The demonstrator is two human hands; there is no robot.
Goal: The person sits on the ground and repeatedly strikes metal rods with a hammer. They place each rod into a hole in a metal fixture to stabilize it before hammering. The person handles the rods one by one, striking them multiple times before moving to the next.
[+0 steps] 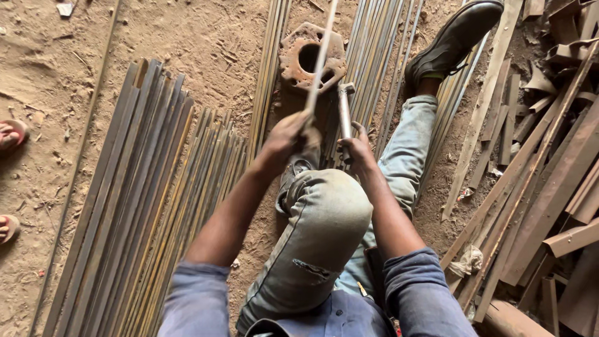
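I sit on a dirt floor with one knee bent and one leg stretched out. My left hand point(287, 134) is closed around a thin metal rod point(319, 59) that runs up and away over a rusty round metal block with a hole point(306, 57). My right hand point(357, 148) grips the metal handle of a hammer point(344, 112), its head near the block's right edge. Both hands are close together above my bent knee.
A wide bundle of long thin metal strips point(134, 206) lies at my left, more strips point(374, 56) ahead under my outstretched leg and shoe point(452, 37). Rusty angle irons and scrap point(549, 187) pile at right. Another person's sandalled feet point(9, 134) show at the left edge.
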